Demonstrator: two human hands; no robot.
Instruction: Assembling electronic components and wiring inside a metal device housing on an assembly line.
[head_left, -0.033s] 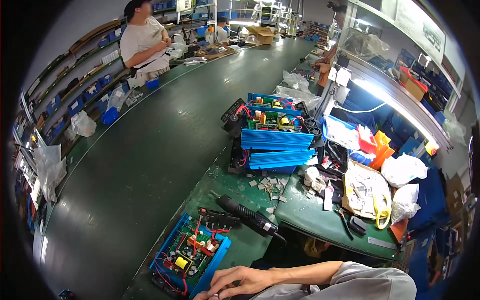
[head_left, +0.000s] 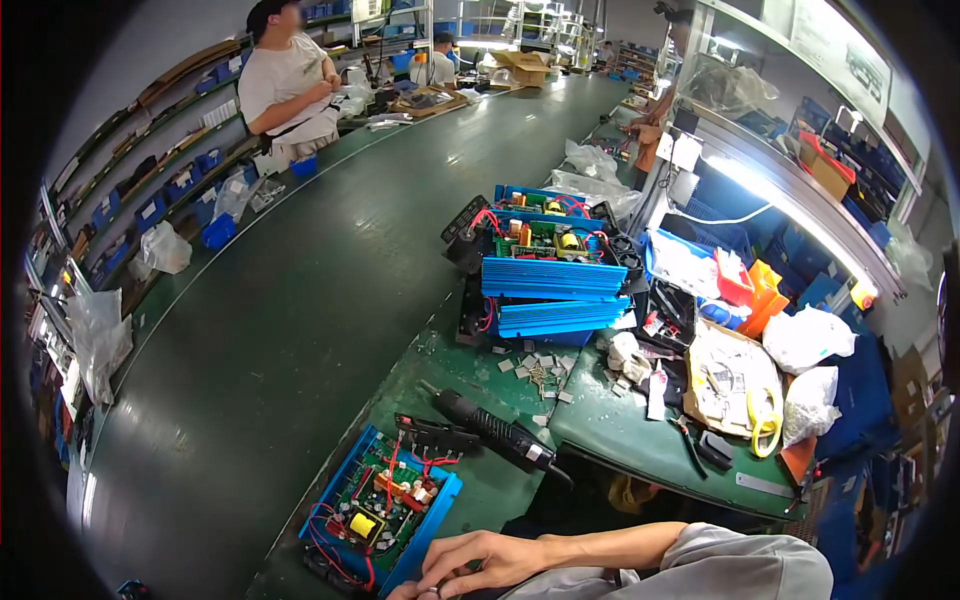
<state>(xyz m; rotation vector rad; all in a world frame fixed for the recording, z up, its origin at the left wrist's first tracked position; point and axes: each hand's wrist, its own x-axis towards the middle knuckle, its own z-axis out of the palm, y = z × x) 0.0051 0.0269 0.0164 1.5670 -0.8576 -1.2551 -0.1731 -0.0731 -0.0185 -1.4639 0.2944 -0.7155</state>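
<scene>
My right hand (head_left: 488,560) reaches in from the lower right, its fingers bent and drawn together at the bottom edge. Whatever they pinch is too small or hidden to make out. A bit of skin beside those fingertips, cut off by the edge, may be my left hand (head_left: 402,592); its fingers are mostly hidden. Just beyond lies an open blue metal case (head_left: 447,497) with a green circuit board, a yellow transformer (head_left: 363,525) and red wires. A black end panel (head_left: 437,434) leans at its far end. Beside it rests a black electric screwdriver (head_left: 495,432).
More blue cases (head_left: 555,280) are stacked farther off, with small metal pieces (head_left: 540,375) scattered before them. Pliers (head_left: 692,448), a steel ruler (head_left: 765,486) and a parts tray (head_left: 735,375) lie at right. A person (head_left: 290,90) stands across the long green bench (head_left: 300,300).
</scene>
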